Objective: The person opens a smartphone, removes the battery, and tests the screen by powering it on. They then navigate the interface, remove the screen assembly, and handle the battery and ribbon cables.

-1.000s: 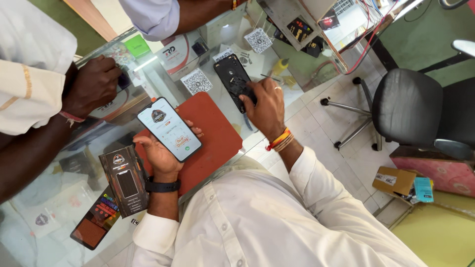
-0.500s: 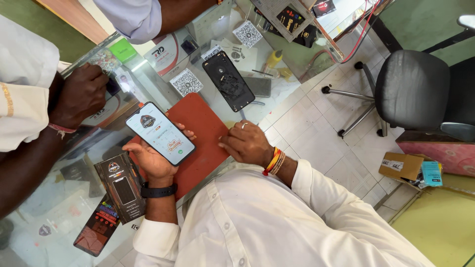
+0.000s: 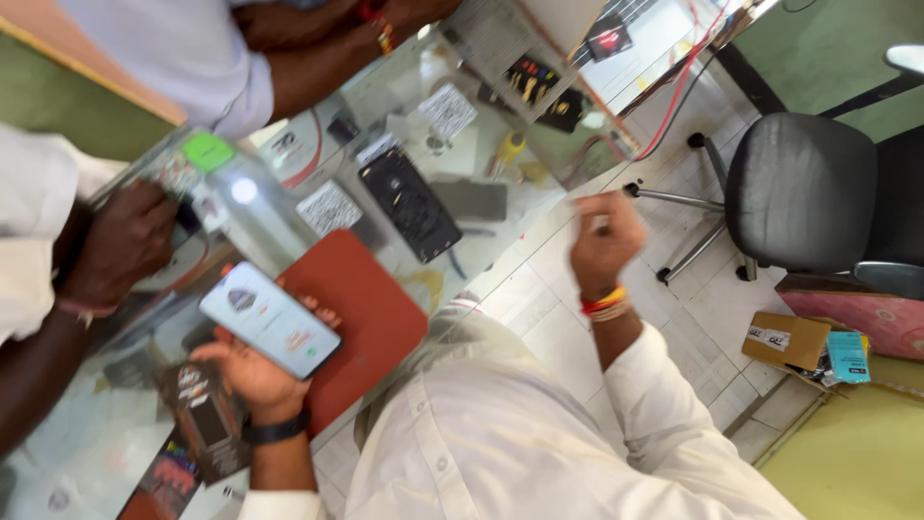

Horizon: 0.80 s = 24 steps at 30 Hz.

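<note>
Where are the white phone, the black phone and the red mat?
white phone (image 3: 270, 321), head view, middle of its screen
black phone (image 3: 411, 203), head view, middle of its back
red mat (image 3: 371, 318), head view, bare centre

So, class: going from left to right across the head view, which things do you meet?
Co-worker's hand → lit phone in the left hand → dark phone on the glass → raised right hand → black office chair
</note>
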Tool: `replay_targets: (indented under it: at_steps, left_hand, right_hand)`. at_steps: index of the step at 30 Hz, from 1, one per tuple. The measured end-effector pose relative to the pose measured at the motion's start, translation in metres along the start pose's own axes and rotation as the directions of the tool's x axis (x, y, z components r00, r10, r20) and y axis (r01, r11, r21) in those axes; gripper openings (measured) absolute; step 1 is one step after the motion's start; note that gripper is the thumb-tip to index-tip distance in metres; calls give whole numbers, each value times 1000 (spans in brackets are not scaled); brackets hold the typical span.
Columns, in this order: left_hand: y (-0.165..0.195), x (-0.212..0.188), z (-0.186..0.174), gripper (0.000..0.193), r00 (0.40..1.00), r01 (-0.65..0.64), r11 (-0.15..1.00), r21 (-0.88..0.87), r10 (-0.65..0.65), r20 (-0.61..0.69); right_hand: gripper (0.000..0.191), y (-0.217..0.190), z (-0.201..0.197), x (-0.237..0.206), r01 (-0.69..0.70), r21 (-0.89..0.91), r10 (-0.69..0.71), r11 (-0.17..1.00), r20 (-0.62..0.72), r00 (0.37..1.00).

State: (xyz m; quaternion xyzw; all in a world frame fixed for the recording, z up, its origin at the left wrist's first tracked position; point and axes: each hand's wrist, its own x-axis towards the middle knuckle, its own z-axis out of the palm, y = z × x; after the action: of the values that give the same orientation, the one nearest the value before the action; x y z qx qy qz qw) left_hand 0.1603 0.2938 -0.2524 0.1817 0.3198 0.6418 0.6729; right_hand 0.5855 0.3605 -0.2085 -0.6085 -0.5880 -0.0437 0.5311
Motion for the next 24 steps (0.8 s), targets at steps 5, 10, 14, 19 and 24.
replay_targets:
  at_steps: [5,10,14,19,24]
  left_hand:
    - [-2,7,-1,104,1000,-21,996,-92,19,-17]
    - [-11,23,9,105,993,-105,931,-349,117,11]
    - [-21,46,18,106,988,-145,960,-241,130,-78]
    - [-26,63,24,109,978,-168,973,-159,144,-151]
    - [-25,79,24,111,964,-173,980,-101,148,-219]
  right_hand:
    - [16,112,-32,71,-408,462,562,788,-268,783]
    - [12,221,-9,110,-711,496,848,498,-107,519]
    - [33,276,37,131,-749,9,744,662,110,659]
    - [54,305,100,161,-408,-463,542,787,201,816]
    - [76,306,145,200,-347,-581,590,737,302,749]
